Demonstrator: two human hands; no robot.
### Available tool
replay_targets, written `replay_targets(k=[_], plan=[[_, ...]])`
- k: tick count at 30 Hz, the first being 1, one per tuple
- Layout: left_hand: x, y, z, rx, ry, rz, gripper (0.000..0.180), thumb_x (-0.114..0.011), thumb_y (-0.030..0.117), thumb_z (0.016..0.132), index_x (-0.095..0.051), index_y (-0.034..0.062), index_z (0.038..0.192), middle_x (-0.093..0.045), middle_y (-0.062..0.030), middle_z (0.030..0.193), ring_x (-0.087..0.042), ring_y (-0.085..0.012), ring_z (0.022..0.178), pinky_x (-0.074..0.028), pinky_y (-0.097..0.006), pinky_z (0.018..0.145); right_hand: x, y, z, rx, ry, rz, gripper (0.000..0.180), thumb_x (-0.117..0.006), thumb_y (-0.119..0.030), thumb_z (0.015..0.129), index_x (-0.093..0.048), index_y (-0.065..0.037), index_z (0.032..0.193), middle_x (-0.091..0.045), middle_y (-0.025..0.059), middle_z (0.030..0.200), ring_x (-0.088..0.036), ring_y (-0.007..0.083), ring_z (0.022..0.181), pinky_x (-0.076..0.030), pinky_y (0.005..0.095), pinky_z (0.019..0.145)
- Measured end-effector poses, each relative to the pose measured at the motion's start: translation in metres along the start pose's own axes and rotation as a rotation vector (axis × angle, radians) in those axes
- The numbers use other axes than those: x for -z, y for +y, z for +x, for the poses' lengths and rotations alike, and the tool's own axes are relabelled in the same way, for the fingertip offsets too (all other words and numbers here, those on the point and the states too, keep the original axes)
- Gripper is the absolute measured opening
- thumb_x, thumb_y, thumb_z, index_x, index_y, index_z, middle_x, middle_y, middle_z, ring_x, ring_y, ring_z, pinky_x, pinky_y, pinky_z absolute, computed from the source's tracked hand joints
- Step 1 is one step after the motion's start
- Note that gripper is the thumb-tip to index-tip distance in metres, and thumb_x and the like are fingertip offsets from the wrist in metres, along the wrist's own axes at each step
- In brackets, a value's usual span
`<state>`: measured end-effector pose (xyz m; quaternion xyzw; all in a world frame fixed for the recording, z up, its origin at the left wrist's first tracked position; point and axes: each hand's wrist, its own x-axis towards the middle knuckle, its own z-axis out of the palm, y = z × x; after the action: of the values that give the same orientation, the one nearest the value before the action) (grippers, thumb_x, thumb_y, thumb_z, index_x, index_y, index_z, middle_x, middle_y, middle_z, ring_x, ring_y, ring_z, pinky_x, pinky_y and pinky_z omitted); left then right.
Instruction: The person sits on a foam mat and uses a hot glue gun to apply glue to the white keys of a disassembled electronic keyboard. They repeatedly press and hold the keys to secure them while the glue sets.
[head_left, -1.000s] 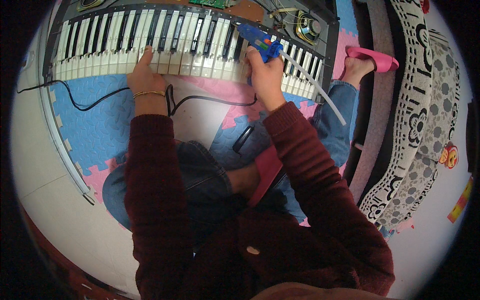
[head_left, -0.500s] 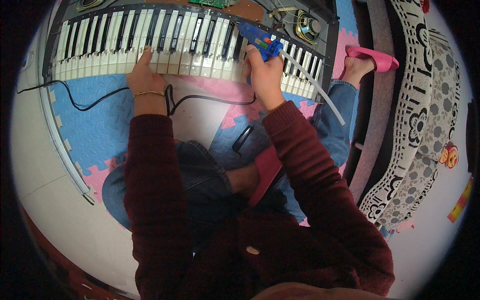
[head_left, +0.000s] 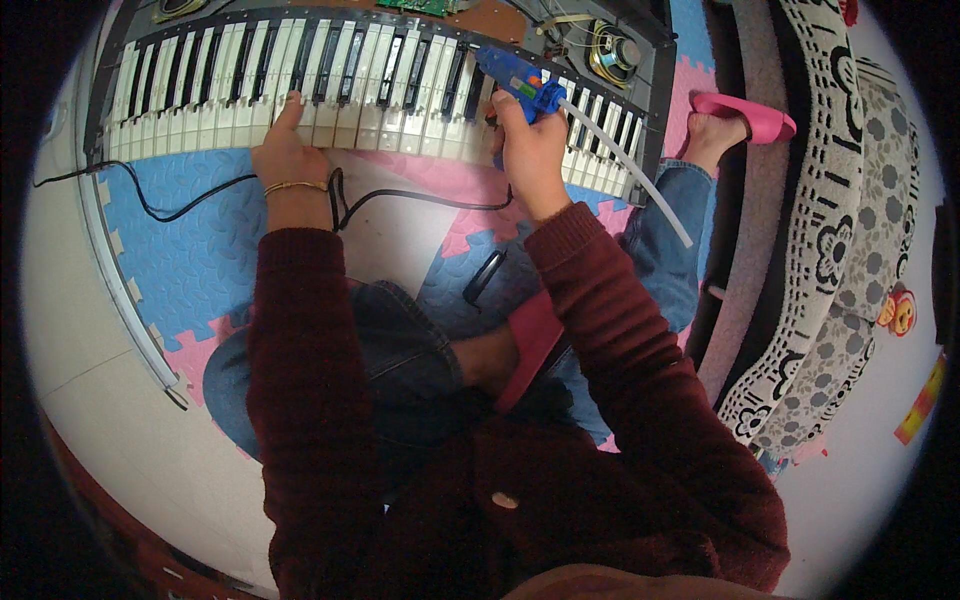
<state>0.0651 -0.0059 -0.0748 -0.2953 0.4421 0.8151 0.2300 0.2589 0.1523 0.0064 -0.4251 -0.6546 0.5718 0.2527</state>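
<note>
Keyboard (head_left: pixel 330 70): opened electronic keyboard with black and white keys, lying across the upper part of the view on foam floor mats (head_left: pixel 190 260) of blue and pink; its top cover is off, showing a green circuit board (head_left: pixel 430 5) and a round speaker (head_left: pixel 618 52) at its far right end.
Left hand (head_left: pixel 285 155): resting on the near edge of the keyboard, fingers laid flat on the white keys, holding nothing; a thin gold bangle (head_left: pixel 295 186) sits at the wrist.
Right hand (head_left: pixel 530 150): closed around the handle of a blue glue gun (head_left: pixel 520 78), over the right part of the keyboard.
Glue gun: nozzle pointing up-left toward the black keys; a pale glue stick (head_left: pixel 630 175) trails from its back, slanting away from the keyboard to the lower right.
Cable (head_left: pixel 420 195): black, running along the mats just below the keyboard, looping beside the left wrist.
Pink slipper (head_left: pixel 745 115): on a foot right of the keyboard's end.
Patterned rug (head_left: pixel 850 250): black, white and grey, well right of the keyboard.
</note>
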Motion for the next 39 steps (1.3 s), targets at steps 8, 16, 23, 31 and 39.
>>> replay_targets(k=[8,16,23,31,39], plan=[[0.006,-0.001,0.009,0.026,-0.085,-0.026,0.045,-0.074,-0.005,0.083,-0.058,0.0011,0.125,-0.064,-0.0110,0.116,-0.065,-0.0277,0.098,-0.059,-0.047,0.084,0.000,0.004,-0.002,0.010,0.043,0.023,0.016,-0.066,-0.020,0.093,-0.065,-0.004,0.096,-0.068,0.0042,0.076,-0.053,0.0077,0.049,-0.042,0.0250,0.043],[0.013,-0.004,0.002,-0.220,-0.125,0.360,0.034,-0.072,0.012,0.090,-0.063,-0.0012,0.120,-0.067,-0.0122,0.116,-0.067,-0.0257,0.100,-0.057,-0.041,0.084,0.004,-0.011,-0.007,0.018,0.023,0.079,0.017,-0.066,-0.020,0.093,-0.065,-0.003,0.094,-0.067,0.0043,0.075,-0.052,0.0079,0.047,-0.043,0.0262,0.043],[0.007,-0.001,0.009,0.018,-0.020,0.063,0.043,-0.077,0.004,0.084,-0.061,0.0007,0.123,-0.065,-0.0101,0.114,-0.065,-0.0256,0.096,-0.059,-0.043,0.080,-0.001,-0.019,-0.015,-0.029,0.034,0.036,0.017,-0.065,-0.020,0.093,-0.064,-0.002,0.094,-0.065,0.0040,0.073,-0.051,0.0093,0.048,-0.043,0.0265,0.044],[0.020,-0.010,0.014,-0.164,-0.195,0.291,0.043,-0.077,0.013,0.087,-0.060,-0.0015,0.123,-0.065,-0.0114,0.116,-0.065,-0.0263,0.099,-0.058,-0.044,0.082,0.036,-0.041,-0.022,-0.333,-0.421,1.496,0.050,-0.063,-0.052,0.093,-0.061,-0.011,0.121,-0.063,0.0052,0.104,-0.047,0.0112,0.070,-0.042,0.0254,0.060],[0.008,-0.009,0.003,-0.136,-0.152,0.240,0.034,-0.067,0.020,0.096,-0.061,-0.0039,0.119,-0.067,-0.0148,0.113,-0.066,-0.0318,0.098,-0.057,-0.047,0.082,0.048,-0.007,-0.077,-0.549,-0.352,0.767,0.058,-0.044,-0.065,0.097,-0.058,-0.010,0.107,-0.066,0.0091,0.092,-0.055,0.0141,0.060,-0.047,0.0290,0.055]])
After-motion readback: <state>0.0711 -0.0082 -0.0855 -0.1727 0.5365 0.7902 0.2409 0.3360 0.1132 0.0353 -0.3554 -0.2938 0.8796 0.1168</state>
